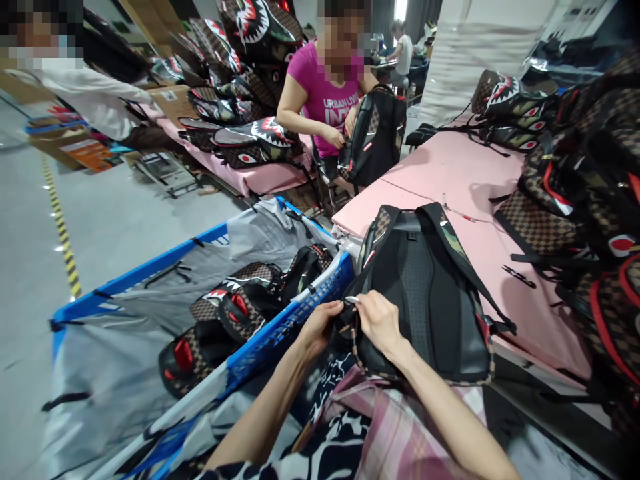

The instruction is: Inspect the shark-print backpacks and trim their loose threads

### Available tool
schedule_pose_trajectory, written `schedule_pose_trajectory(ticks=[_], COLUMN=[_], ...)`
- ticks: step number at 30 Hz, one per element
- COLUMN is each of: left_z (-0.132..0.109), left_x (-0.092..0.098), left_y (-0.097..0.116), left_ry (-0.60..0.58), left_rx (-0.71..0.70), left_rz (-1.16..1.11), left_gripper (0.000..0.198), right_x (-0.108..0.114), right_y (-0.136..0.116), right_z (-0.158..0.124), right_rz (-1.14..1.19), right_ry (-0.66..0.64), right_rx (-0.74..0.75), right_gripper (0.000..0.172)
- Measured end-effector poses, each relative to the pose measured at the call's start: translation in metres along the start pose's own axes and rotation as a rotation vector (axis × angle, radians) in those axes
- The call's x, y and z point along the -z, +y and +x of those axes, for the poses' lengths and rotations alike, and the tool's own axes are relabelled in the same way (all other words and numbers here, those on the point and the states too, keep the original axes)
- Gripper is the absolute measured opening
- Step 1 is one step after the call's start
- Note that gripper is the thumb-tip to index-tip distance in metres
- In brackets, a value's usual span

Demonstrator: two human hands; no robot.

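Note:
A black backpack (pixel 415 287) with brown checkered edging leans on the pink table edge and my lap, its padded back and shoulder straps facing up. My left hand (pixel 320 325) is closed at the pack's left side, pinching its black edge or strap; which of these I cannot tell. Close beside it, my right hand (pixel 383 321) is closed, thumb and finger together. A small whitish piece (pixel 352 299) shows at its fingertips, too small to name. The two hands nearly meet.
A blue-framed bin (pixel 145 263) with grey lining stands at left, holding several checkered backpacks (pixel 247 310). More backpacks pile up on the pink table (pixel 425 173) at right, near small black snips (pixel 519 276). Opposite, a person in a magenta shirt (pixel 325 83) handles another backpack (pixel 377 137).

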State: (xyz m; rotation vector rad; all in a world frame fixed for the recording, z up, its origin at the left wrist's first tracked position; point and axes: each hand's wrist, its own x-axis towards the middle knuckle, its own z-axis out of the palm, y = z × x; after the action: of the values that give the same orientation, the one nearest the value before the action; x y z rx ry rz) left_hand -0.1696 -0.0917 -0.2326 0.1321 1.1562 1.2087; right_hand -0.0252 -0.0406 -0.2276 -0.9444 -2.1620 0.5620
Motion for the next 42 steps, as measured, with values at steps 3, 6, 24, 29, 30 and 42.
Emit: schedule_pose_trajectory(ticks=[3,6,24,29,30,42], left_z=[0.001,0.004,-0.005,-0.002,-0.001,0.001], left_x=[-0.001,0.000,-0.008,-0.006,-0.005,-0.002], left_y=[-0.002,-0.004,-0.005,-0.004,-0.004,0.000], left_ry=[-0.002,-0.007,0.026,0.010,-0.004,-0.041], left_rx=[0.028,0.021,-0.054,0.009,0.013,-0.012], left_rz=[-0.001,0.009,0.036,0.028,0.024,-0.050], left_gripper=[0.010,0.014,0.005,0.011,0.013,0.010], right_x=[0.000,0.000,-0.018,0.007,0.012,0.015], right_y=[0.015,0.029,-0.006,0.010,0.017,0.021], right_z=[0.016,0.034,-0.009,-0.002,0.001,0.022], right_rz=[0.168,0.393,0.698,0.688,0.613,-0.072], right_ry=[0.127,0.236,-0.030,0.155,0.178,-0.205], right_rx=[-0.339,-0.550,-0.664,-0.606,-0.553,0.540], right_gripper=[0.019,0.020,0.015,0.018,0.018,0.025])
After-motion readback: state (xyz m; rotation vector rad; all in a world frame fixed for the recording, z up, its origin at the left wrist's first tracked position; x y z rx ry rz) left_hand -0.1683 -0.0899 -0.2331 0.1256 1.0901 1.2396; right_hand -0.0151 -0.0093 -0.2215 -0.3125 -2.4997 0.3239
